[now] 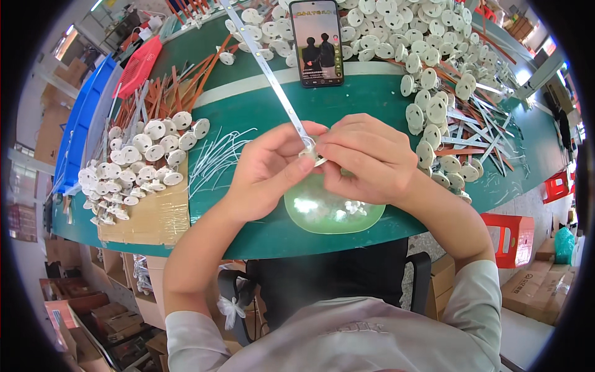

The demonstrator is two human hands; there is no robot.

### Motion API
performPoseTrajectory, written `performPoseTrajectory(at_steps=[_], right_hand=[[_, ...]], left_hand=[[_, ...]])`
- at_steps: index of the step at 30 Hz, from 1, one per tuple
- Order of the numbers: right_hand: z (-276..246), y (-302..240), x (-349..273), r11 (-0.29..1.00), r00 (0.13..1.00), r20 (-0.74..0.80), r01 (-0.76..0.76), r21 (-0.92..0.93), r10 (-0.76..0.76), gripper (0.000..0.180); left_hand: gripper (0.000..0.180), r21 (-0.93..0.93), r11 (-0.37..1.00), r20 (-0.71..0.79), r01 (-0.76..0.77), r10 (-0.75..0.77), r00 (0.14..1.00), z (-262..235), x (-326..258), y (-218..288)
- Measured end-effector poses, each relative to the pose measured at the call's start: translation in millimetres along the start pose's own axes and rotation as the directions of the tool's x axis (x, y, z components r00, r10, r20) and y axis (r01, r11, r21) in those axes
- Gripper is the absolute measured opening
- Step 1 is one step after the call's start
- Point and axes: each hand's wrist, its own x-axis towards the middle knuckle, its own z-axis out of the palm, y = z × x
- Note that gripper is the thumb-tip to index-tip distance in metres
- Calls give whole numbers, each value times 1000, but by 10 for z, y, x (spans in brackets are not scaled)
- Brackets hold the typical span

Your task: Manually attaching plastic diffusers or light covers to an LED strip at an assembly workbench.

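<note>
Mid-assembly near the tabletop's [260,111] front edge, I see both hands' [273,170] [365,158] grips pinched shut on a strip [273,77], next needing steady alignment.

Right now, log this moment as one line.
hands: left and right pinch long white plastic strip | below: pale green dish | table: green

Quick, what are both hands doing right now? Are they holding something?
Left hand: fingers pinched shut on a long white strip.
Right hand: fingers closed on a small white part at the strip's near end.
</note>
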Motion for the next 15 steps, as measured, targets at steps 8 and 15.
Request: performPoseTrajectory(at_steps=[8,15], right_hand=[[-61,-8,97,989,983,143,-129,72,118,25],[-6,-97,137,986,977,134,-167,22,163,21]], left_hand=[[47,-151,988,57,36,-28,998,-213,44,-26],[47,-192,981,102,11,8,995,-253,65,-50]])
